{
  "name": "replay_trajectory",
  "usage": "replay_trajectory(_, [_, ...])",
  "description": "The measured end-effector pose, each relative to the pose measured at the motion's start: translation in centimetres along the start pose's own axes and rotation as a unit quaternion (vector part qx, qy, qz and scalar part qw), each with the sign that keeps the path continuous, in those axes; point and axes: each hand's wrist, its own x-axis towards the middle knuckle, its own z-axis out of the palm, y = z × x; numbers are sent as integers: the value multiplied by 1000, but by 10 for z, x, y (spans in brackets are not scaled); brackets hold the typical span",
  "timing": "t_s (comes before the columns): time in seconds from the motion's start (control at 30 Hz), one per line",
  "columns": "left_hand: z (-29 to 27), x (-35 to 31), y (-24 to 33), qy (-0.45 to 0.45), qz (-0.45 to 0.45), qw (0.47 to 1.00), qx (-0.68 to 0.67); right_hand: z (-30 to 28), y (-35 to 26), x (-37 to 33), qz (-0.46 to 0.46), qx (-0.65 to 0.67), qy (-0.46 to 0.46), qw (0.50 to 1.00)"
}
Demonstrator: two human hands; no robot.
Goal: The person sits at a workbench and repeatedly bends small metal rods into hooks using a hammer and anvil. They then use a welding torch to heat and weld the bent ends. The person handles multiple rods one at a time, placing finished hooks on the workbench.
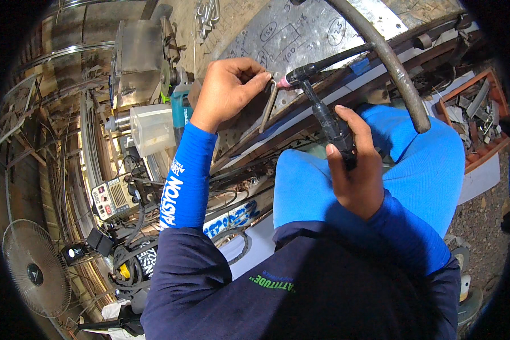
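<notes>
At the workbench edge, my left hand [232, 88] is closed, with thumb and forefinger pinched together at the upper end of a bent metal rod [268, 107]. The rod has a narrow hooked shape and hangs down along the bench edge. My right hand [357, 167] grips the black handle of a TIG welding torch [326, 120] above my lap. Its pink nozzle [284, 83] points left, close to the rod's upper end; whether they touch I cannot tell. Under both lies a grey metal plate [306, 34] with handwritten marks.
A thick curved metal bar [388, 56] crosses the bench edge. More bent rods [208, 17] lie at the back. A teal angle grinder [181, 105], a welding machine [114, 198] and a fan [37, 269] stand left. At right, an orange crate [496, 105] holds metal scraps.
</notes>
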Motion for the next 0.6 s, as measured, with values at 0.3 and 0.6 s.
replay_trajectory(0.3, [2,1,-7,8,6,1000,-12,0,-7,-1,70,35,-8,997])
replay_trajectory(0.6, [0,0,2,-8,-10,1000,-4,-2,-3,-1,72,49,5,996])
